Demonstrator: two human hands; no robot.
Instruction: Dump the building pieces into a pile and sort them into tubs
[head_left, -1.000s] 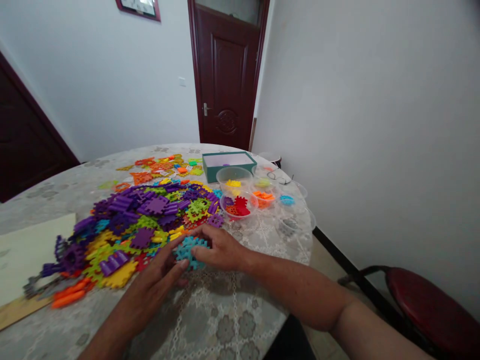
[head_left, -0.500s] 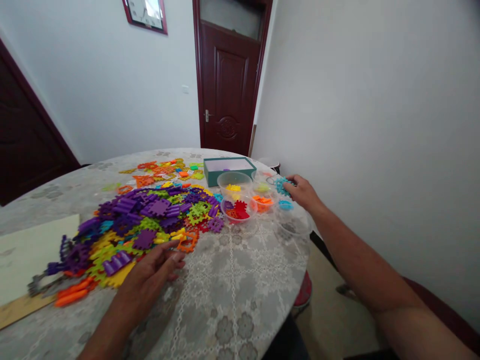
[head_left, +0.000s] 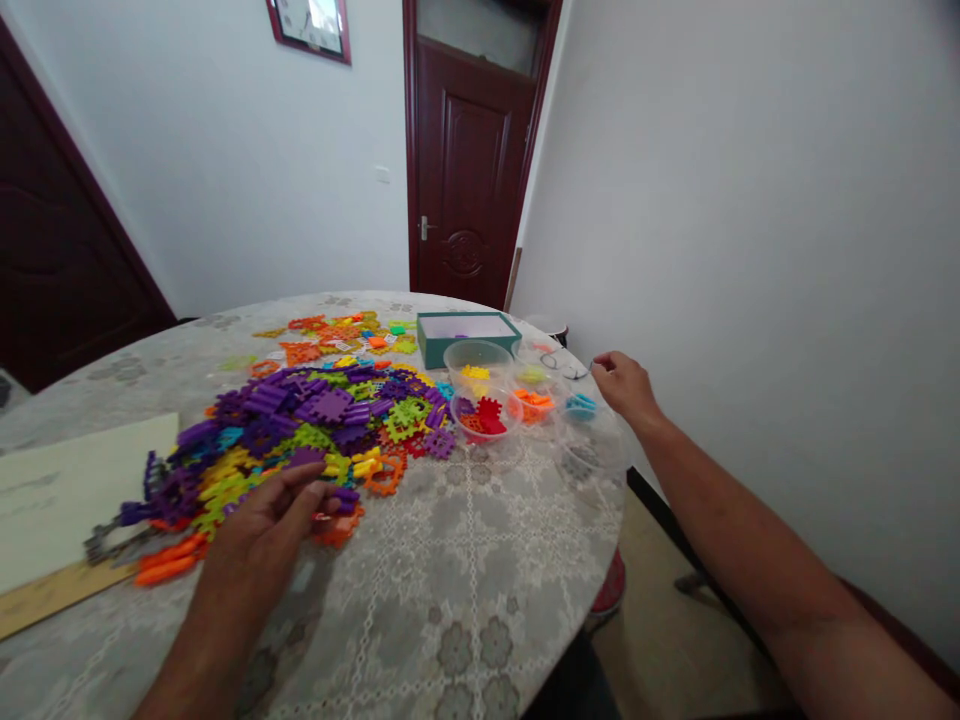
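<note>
My left hand (head_left: 274,515) is at the near edge of a heap of plastic building pieces (head_left: 330,405), mostly purple, lime and yellow. Its thumb and fingers are closed around a small purple piece (head_left: 346,499). An orange piece (head_left: 343,528) shows just beneath those fingertips; whether it is also gripped is hard to see. Over the table's right edge, my right hand (head_left: 626,385) has its fingers curled together, with no piece visible in them. Just left of it, blue pieces (head_left: 580,404) lie in a clear plastic tub.
Clear round tubs stand together: one holds red pieces (head_left: 489,415), another orange pieces (head_left: 534,402), another yellow pieces (head_left: 475,373). Behind them is a green box (head_left: 431,345). A pale board (head_left: 82,490) lies at left. More flat orange pieces (head_left: 304,352) are spread farther back.
The blue gear-like piece has left my right hand, and more blue shows in the tub beside it. My left hand has closed on a purple piece; an orange one now shows below it.
</note>
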